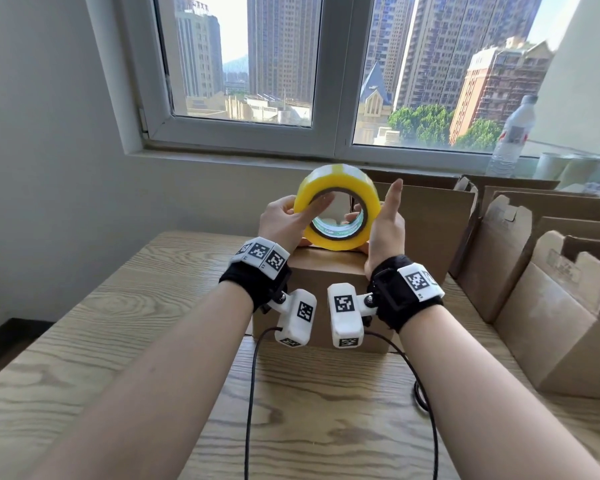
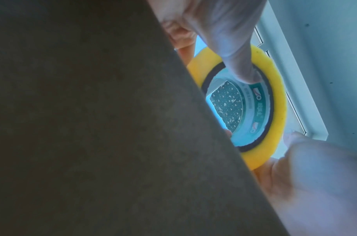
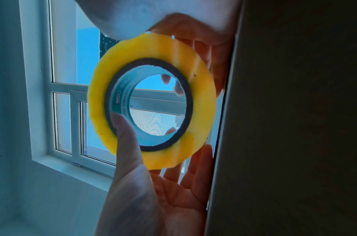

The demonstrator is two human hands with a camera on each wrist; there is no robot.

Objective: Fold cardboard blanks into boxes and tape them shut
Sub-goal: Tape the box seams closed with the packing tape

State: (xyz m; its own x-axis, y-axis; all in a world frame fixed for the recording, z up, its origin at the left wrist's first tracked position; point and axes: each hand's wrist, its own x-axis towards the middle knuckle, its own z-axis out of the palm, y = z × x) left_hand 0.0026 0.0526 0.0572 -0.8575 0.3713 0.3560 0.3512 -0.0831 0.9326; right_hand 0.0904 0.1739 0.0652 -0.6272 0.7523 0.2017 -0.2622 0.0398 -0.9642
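A yellow tape roll (image 1: 326, 180) stands on edge just above a closed brown cardboard box (image 1: 326, 271) on the wooden table (image 1: 118, 341). Both hands hold it. My left hand (image 1: 284, 220) grips the roll's left side, thumb laid across the near face into the core and fingers behind. My right hand (image 1: 387, 226) cups the right side, fingertips curling into the core from the far side, thumb pointing up. The left wrist view shows the roll (image 2: 278, 102) beside the dark box wall (image 2: 92, 127). The right wrist view shows the roll (image 3: 203, 103), the left hand (image 3: 137, 183) and the box (image 3: 294, 127).
Several open, unsealed cardboard boxes (image 1: 551, 289) stand in a row along the table's right side. A plastic water bottle (image 1: 513, 133) and pale cups (image 1: 561, 166) sit on the window sill. Black cables (image 1: 253, 393) trail from the wrist cameras over the table.
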